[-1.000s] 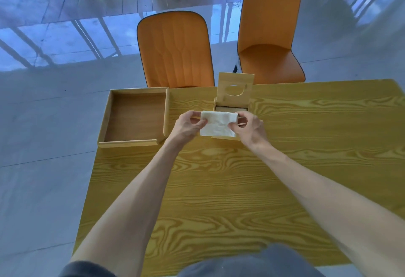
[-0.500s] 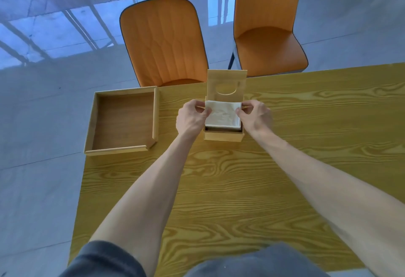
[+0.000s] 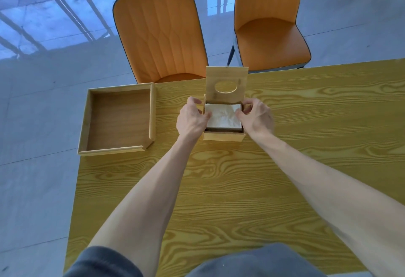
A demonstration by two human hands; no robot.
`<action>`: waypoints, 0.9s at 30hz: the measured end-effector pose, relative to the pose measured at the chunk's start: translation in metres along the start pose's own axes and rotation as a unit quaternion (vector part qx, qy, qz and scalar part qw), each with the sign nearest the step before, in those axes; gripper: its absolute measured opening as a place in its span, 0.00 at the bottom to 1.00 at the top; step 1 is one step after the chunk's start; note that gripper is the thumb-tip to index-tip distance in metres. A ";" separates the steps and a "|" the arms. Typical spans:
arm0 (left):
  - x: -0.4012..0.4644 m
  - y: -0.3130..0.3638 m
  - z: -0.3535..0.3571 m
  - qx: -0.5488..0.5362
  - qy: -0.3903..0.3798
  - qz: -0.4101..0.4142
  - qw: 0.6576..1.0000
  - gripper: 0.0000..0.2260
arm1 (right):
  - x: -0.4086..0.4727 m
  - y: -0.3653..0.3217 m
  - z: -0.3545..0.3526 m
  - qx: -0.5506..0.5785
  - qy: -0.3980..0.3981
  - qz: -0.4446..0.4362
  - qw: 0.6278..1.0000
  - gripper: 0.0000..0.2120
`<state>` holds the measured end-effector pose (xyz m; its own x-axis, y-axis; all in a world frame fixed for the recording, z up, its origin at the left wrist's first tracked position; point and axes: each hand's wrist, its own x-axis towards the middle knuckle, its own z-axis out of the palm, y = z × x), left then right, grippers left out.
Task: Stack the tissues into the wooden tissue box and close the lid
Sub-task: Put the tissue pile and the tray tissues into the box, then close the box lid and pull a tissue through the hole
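A small wooden tissue box (image 3: 223,138) stands on the yellow wood-grain table (image 3: 219,189). Its hinged lid (image 3: 227,83), with an oval hole, stands upright at the back. A white stack of tissues (image 3: 223,116) lies inside the box, near its top. My left hand (image 3: 190,121) pinches the stack's left edge with thumb over the box rim. My right hand (image 3: 256,116) grips the stack's right edge. The lower layers of tissue are hidden by the box walls.
An empty wooden tray (image 3: 118,121) sits at the table's far left corner, overhanging the edge a little. Two orange chairs (image 3: 160,33) (image 3: 269,20) stand beyond the table's far edge. Glossy grey floor lies to the left.
Both hands have lowered the tissue stack from above the box's front down into the box. The camera has moved closer.
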<state>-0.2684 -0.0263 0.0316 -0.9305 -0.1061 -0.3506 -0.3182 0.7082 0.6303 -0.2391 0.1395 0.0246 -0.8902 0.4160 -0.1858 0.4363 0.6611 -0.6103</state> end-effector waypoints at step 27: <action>0.008 0.031 -0.038 -0.189 -0.207 -0.038 0.959 0.35 | 0.032 -0.004 -0.021 0.012 -0.092 -0.067 0.993 0.40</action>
<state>-0.2923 -0.0313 0.0747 -0.7749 0.1936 -0.6016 -0.4990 0.3967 0.7704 -0.2663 0.1630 0.0371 -0.9500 0.2024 -0.2376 0.3106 0.6875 -0.6564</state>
